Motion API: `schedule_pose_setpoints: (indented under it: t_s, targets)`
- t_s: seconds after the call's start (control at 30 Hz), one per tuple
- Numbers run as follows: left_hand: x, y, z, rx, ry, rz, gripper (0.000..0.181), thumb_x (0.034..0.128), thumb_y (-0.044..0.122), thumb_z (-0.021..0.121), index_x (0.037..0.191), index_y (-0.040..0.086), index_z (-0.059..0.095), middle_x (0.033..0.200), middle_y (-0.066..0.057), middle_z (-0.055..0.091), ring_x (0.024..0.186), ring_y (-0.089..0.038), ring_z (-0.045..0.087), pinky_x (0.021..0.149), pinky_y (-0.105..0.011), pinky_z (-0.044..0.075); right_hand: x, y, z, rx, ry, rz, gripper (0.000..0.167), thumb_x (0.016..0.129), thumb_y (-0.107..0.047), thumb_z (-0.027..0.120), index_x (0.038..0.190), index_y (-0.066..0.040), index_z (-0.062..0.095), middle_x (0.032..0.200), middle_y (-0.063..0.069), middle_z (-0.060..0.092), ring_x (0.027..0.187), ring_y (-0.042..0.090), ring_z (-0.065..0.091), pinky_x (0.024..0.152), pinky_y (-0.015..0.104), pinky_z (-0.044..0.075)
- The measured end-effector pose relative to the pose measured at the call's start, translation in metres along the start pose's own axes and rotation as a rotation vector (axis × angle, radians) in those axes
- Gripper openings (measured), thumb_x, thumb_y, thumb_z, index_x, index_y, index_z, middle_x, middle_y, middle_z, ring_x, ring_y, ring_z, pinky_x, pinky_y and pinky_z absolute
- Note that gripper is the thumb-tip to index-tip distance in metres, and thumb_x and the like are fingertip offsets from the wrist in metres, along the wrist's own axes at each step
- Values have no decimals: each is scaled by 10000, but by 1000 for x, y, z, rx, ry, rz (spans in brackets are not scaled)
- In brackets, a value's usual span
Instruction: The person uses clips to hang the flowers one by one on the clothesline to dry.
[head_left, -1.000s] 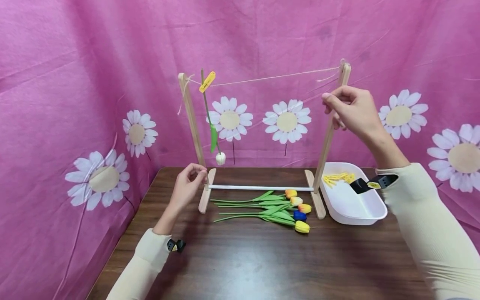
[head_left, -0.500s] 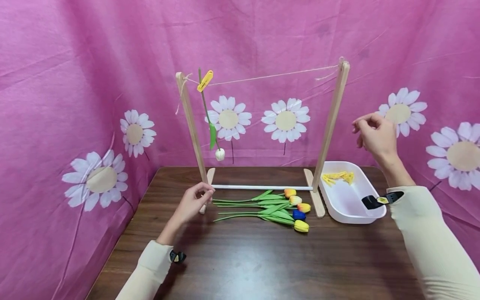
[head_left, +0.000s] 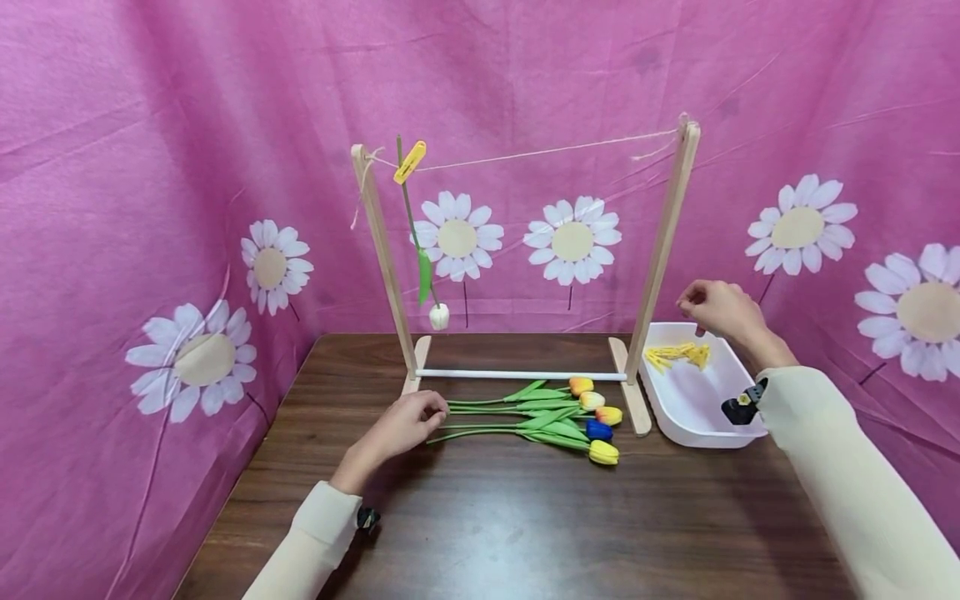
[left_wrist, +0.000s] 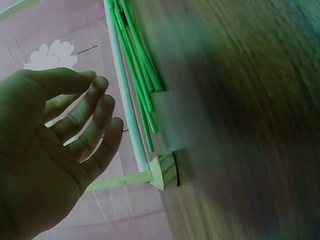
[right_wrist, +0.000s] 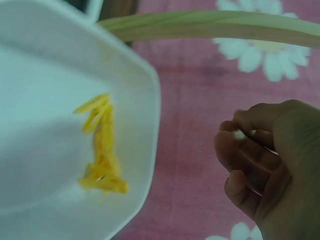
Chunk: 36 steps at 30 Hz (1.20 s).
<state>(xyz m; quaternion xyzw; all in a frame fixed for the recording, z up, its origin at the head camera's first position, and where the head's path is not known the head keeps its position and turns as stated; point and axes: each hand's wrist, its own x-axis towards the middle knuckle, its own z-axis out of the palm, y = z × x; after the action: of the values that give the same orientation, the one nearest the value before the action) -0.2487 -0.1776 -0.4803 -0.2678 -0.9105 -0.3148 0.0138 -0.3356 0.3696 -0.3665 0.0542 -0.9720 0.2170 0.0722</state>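
My left hand (head_left: 405, 421) hovers by the stem ends of several artificial tulips (head_left: 555, 417) lying on the table. In the left wrist view its fingers are loosely bent, hold nothing and stay apart from the green stems (left_wrist: 145, 85). Over the back rim of a white tub (head_left: 705, 429) is my right hand (head_left: 723, 312), fingers loosely curled and nothing between them. Yellow clothespins (right_wrist: 104, 145) lie in a pile inside that tub. One yellow clothespin (head_left: 410, 162) clips a white tulip (head_left: 439, 316) upside down to a string (head_left: 547, 152) near its left end.
The string spans two wooden posts (head_left: 667, 242) of a stand, whose feet are joined low down by a white rod (head_left: 517, 375). The stand and tub are on a brown wooden table (head_left: 495, 525). A pink cloth (head_left: 510, 67) printed with daisies hangs behind.
My left hand has come down and right from the left post to the tulip stems. My right hand has dropped from beside the right post's upper part to above the tub.
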Motion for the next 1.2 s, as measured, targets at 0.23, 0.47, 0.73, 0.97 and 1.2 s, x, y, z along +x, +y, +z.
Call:
schedule_pose_setpoints:
  t_s: [0.23, 0.47, 0.73, 0.97, 1.2]
  targets:
    - [2, -4, 5, 142, -71, 34, 53, 952, 55, 747, 972, 90, 782, 906, 34, 710, 835, -88, 644, 782, -276, 562, 11, 13, 20, -197, -177, -40, 208, 1002, -233, 661, 1046, -41, 730, 804, 57, 716, 672, 198, 652, 652, 505, 508]
    - [3, -4, 10, 202, -139, 43, 39, 964, 72, 755, 969, 107, 772, 935, 13, 695, 849, -112, 639, 766, -278, 556, 15, 20, 41, -300, -260, -73, 169, 956, -217, 707, 1019, -72, 767, 847, 73, 725, 791, 288, 662, 703, 594, 537]
    - [-2, 0, 17, 246, -180, 23, 55, 966, 73, 771, 999, 116, 763, 988, 15, 686, 903, -136, 692, 798, -308, 587, 15, 23, 63, -289, -409, -87, 166, 930, -221, 747, 962, -63, 710, 917, 138, 711, 694, 266, 637, 591, 407, 526]
    - [-2, 2, 19, 230, -180, 7, 90, 935, 38, 742, 1001, 99, 741, 989, 4, 684, 845, -110, 647, 744, -292, 557, 14, 21, 74, -283, -493, -87, 147, 934, -179, 745, 936, -52, 672, 831, 99, 664, 680, 254, 626, 567, 356, 545]
    - [0, 1, 19, 64, -222, -69, 76, 994, 18, 653, 1055, 57, 677, 977, -17, 678, 883, -126, 626, 777, -327, 554, 15, 22, 81, -285, -559, 1, 101, 915, -146, 694, 844, -86, 656, 760, 83, 641, 687, 257, 641, 578, 359, 569]
